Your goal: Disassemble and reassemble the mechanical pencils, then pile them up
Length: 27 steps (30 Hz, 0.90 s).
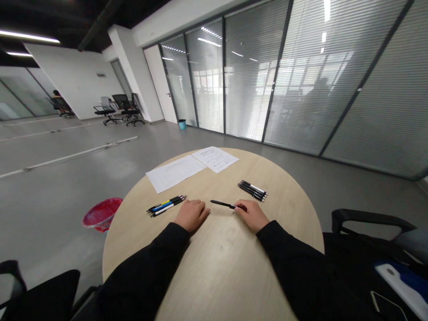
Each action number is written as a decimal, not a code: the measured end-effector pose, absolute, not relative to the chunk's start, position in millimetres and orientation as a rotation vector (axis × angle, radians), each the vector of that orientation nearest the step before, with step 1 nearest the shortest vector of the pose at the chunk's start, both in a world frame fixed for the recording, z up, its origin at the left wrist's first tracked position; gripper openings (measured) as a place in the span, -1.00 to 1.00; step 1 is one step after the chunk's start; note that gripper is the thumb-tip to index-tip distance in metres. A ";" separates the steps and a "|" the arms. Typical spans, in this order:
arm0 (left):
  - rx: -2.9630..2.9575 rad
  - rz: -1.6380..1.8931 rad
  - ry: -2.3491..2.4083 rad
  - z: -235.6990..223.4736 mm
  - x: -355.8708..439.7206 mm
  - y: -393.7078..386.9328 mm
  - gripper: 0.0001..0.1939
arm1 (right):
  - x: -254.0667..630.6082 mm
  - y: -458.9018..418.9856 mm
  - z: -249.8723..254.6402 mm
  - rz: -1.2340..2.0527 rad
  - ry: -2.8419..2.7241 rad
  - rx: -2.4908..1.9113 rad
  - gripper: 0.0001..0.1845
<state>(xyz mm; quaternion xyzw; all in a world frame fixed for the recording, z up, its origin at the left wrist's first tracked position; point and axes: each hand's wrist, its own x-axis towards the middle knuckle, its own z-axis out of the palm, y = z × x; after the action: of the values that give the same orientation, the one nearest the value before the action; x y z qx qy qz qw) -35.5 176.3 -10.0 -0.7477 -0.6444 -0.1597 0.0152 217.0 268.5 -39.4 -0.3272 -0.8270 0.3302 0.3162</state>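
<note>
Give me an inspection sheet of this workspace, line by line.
Surface: round light-wood table, hands resting on it.
Job's things: black pen; bundle of black-and-white pens; mixed bundle of black, blue and white pens; two white printed sheets.
Clutter: dark phone on black office chair, off the table.
Hands: left hand empty, flat on the table; right hand touching the black pen.
Cables: nothing seen.
Surroundings: grey floor, red bucket, glass wall with blinds, distant seated person.

Bright, even light comes from ceiling strips [30,36] and from daylight mirrored in the glass partition [301,89], which shows glare. Shadow under the right hand [252,216] is faint. Wide-angle distortion bends the walls [76,80] and table edge [301,209].
</note>
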 end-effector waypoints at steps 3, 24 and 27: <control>-2.311 -0.516 -1.999 -13.9 -35.5 176.8 -0.64 | 217.0 269.3 -40.1 0.862 -2.187 -0.858 -0.84; -2.136 -1.759 -2.429 -21.2 -28.8 181.0 -0.59 | 216.3 265.9 -35.3 0.812 -2.163 -0.814 -0.84; -2.125 -1.889 -2.467 -19.3 -24.2 179.9 -0.58 | 216.6 266.0 -34.7 0.798 -2.156 -0.821 -0.84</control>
<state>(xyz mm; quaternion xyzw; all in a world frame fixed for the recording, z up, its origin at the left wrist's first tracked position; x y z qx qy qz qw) -24.2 179.9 -19.3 -0.5374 -0.6238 -0.4777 -0.3065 216.6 266.0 -34.7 -0.3157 -0.8297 0.3071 0.3430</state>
